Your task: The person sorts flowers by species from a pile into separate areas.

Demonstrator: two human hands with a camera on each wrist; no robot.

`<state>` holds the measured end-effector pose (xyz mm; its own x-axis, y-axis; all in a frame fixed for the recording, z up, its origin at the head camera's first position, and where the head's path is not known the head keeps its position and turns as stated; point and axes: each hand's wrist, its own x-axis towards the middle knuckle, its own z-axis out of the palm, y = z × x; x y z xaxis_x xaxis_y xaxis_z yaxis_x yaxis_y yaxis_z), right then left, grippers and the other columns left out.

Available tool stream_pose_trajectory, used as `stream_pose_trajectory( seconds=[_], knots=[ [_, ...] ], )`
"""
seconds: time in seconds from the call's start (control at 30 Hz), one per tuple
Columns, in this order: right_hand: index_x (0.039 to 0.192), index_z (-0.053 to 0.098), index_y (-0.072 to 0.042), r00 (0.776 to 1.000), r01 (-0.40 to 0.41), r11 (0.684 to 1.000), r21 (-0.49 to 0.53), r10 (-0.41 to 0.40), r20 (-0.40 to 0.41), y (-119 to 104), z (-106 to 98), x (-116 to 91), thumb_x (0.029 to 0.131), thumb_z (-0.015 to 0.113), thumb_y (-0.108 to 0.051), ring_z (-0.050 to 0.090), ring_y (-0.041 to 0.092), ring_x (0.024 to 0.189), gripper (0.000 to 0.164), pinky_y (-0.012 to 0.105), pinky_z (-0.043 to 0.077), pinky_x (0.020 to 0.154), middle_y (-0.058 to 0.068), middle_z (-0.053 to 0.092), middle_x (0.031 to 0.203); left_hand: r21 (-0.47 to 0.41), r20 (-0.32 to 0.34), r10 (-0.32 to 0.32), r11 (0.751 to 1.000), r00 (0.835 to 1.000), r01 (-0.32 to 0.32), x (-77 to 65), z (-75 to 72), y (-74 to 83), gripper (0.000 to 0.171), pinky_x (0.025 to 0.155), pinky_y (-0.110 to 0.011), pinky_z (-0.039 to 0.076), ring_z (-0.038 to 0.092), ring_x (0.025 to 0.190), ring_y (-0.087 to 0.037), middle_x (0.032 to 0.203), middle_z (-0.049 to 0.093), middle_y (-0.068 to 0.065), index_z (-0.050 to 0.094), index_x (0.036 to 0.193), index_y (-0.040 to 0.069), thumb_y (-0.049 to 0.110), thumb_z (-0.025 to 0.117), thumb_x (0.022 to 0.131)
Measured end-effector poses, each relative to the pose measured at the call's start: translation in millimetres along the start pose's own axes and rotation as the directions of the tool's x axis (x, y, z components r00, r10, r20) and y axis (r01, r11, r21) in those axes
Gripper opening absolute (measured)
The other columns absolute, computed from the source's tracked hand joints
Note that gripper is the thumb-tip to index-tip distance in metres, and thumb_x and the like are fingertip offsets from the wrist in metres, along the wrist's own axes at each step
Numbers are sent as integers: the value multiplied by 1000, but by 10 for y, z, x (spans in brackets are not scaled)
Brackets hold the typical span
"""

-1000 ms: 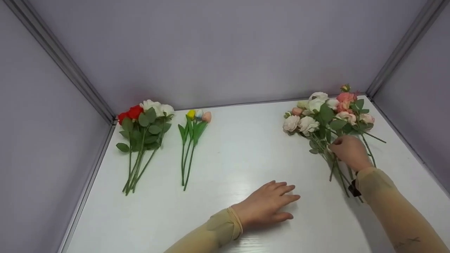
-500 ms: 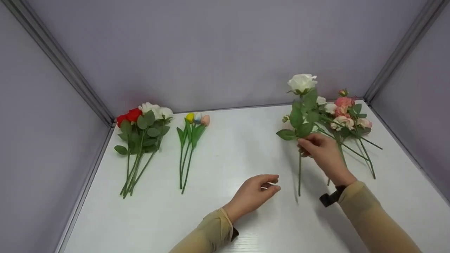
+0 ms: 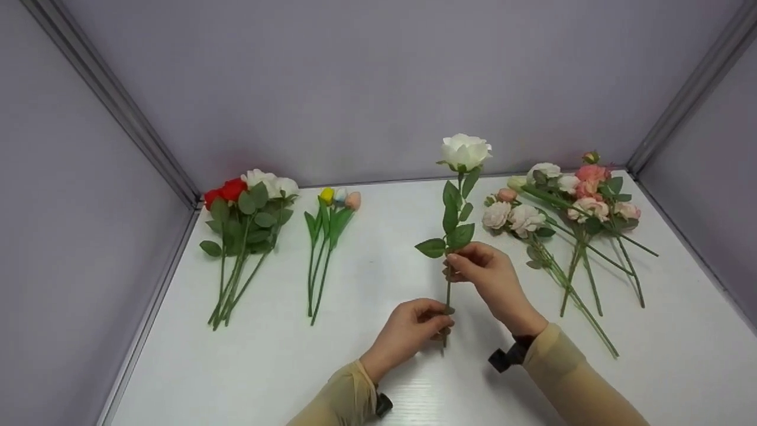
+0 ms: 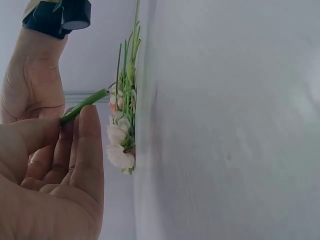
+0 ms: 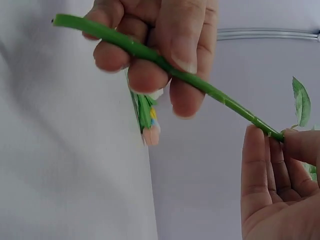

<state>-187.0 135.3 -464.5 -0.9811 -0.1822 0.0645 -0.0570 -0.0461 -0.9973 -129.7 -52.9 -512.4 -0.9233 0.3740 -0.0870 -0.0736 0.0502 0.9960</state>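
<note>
A white rose (image 3: 465, 152) with green leaves stands nearly upright over the middle of the table, bloom at the top. My right hand (image 3: 491, 281) pinches its stem just under the lowest leaves. Lower down, my left hand (image 3: 408, 331) has thumb and fingers on the same stem near its cut end. In the left wrist view the stem's end (image 4: 85, 106) pokes out from between thumb and fingers. The right wrist view shows the stem (image 5: 232, 103) running from one hand to the other, the left thumb (image 5: 185, 50) laid against it.
Red roses (image 3: 232, 189) and white ones lie in a bunch at the left. Beside them are several tulips (image 3: 327, 196). Pink and white flowers (image 3: 526, 220) with crossed stems lie at the right. Grey panels (image 3: 378, 89) wall the white table (image 3: 378, 266) behind and at both sides.
The right hand has drawn the white rose out of the right-hand pile and carried it left to the middle. The left hand, spread open before, now pinches the rose's lower stem.
</note>
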Motion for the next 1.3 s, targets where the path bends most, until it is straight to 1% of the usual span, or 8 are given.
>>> stream_pose_trajectory(
  seconds=[0.47,0.67,0.8,0.9,1.0,1.1,1.2,1.3],
  knots=[
    [110,66,9,999,-14,998,61,12,34,65,155,7,93,78,-11,71,31,88,29,47,60,83,32,67,103,-51,-86,23,998,996,-28,-56,-83,2,26,79,-32,61,73,90,-19,103,74,-11,71,117,-5,10,72,96],
    [113,67,7,997,-6,1000,27,4,78,88,345,71,95,76,-13,71,32,92,29,45,61,84,22,71,102,54,-151,43,998,988,-35,-127,-327,71,23,77,-32,61,72,87,-19,95,73,-4,72,115,-2,13,72,97],
    [121,69,-1,989,39,996,-84,-26,146,119,475,90,100,68,-14,70,30,97,25,40,60,86,17,71,109,183,-212,43,983,976,-4,-238,-753,134,25,77,-33,61,70,90,-18,98,72,-4,72,119,-1,15,69,100],
    [124,70,-10,978,107,963,-248,-57,200,158,571,64,103,65,-18,69,21,101,23,36,59,87,9,71,113,307,-312,36,949,949,65,-365,-1201,181,25,76,-32,60,68,89,-18,98,71,-4,72,121,1,14,69,100],
    [126,69,-16,959,210,884,-418,-102,266,209,675,17,103,65,-21,67,15,105,24,35,57,90,0,71,117,415,-421,32,895,906,161,-532,-1722,218,26,74,-33,58,68,88,-20,100,71,-8,71,124,1,13,66,101],
    [131,67,-16,923,333,768,-547,-148,355,267,791,-25,103,66,-24,64,14,113,29,37,54,95,-3,68,124,505,-512,40,822,858,263,-730,-2263,240,29,75,-35,57,69,92,-24,106,71,-14,68,128,-1,13,62,103],
    [136,64,-14,878,437,665,-606,-170,447,309,913,-52,103,65,-26,60,17,122,35,40,52,100,-2,65,131,563,-579,49,746,814,355,-935,-2725,250,34,79,-39,54,67,97,-28,116,69,-22,64,132,-5,13,57,105],
    [138,62,-15,840,500,609,-616,-168,516,334,1021,-74,104,64,-28,55,17,128,37,39,49,103,-2,63,133,555,-628,24,714,778,427,-1104,-3031,226,37,77,-39,52,66,99,-34,122,66,-27,60,135,-8,13,52,106]
  ],
)
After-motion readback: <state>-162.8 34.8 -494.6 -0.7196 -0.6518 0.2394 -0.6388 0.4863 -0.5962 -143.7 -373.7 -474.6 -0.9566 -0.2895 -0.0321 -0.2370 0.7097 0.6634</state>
